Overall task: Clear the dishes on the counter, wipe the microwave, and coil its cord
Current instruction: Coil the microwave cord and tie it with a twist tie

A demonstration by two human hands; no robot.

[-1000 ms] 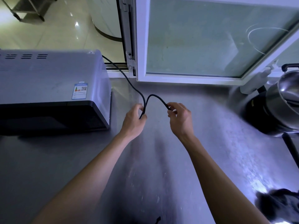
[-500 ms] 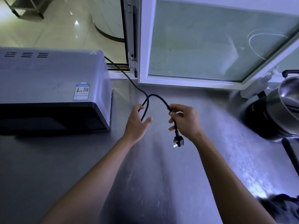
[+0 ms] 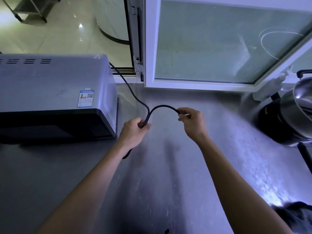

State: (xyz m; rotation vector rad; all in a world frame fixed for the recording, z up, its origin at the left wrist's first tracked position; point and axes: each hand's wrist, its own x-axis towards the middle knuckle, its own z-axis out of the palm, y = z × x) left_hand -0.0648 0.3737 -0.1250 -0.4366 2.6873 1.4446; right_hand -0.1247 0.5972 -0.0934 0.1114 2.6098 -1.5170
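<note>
A grey microwave (image 3: 50, 92) with a black front stands on the steel counter (image 3: 160, 174) at the left. Its black cord (image 3: 133, 94) runs from behind the microwave's right rear corner down to my left hand (image 3: 135, 130), which pinches it. From there the cord arches up and over to my right hand (image 3: 191, 121), whose fingers are closed on it. A short dark piece of cord pokes out under my left wrist. The plug is hidden.
An open white-framed window (image 3: 219, 43) hangs over the counter's back edge. A steel pot on a black base (image 3: 290, 114) sits at the right edge. A dark cloth (image 3: 297, 215) lies at the lower right corner.
The plug that dangled below my right hand half a second ago is out of sight. My left hand has closed on the cord, and the loop between the hands has widened.
</note>
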